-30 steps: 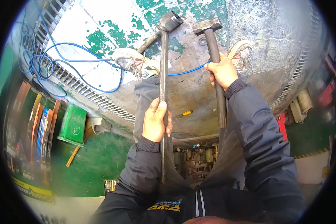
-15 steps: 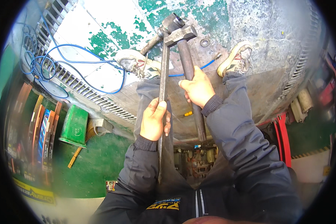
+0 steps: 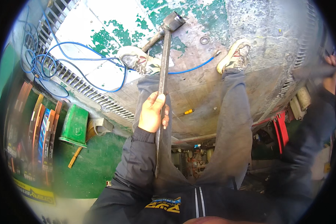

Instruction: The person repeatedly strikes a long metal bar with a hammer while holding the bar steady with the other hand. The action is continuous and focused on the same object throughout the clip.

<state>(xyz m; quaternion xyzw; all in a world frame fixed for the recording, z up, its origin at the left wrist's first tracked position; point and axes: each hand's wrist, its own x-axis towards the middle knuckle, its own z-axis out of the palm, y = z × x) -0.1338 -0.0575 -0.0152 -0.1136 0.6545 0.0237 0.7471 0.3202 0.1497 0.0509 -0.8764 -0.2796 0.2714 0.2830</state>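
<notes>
My left hand (image 3: 152, 112) is closed around the middle of a long steel bar (image 3: 163, 74), like a pry bar. Its far end rests against a cylindrical metal part (image 3: 173, 22) with a stout rod, lying on the floor by my left shoe. At the far right rim, blurred by motion, my right hand (image 3: 329, 76) grips the hammer (image 3: 313, 72), swung out to the side. Which part of the hammer shows there is hard to make out.
My shoes (image 3: 235, 56) stand apart on the worn floor. A blue hose (image 3: 194, 68) runs between them, coiling at left along a floor grate (image 3: 78, 87). A metal ring (image 3: 204, 40) and a yellow-handled tool (image 3: 189, 111) lie there. A green bin (image 3: 74, 125) stands left.
My right hand has swung the hammer from beside the bar's far end out to the far right. My left hand and the bar have barely moved.
</notes>
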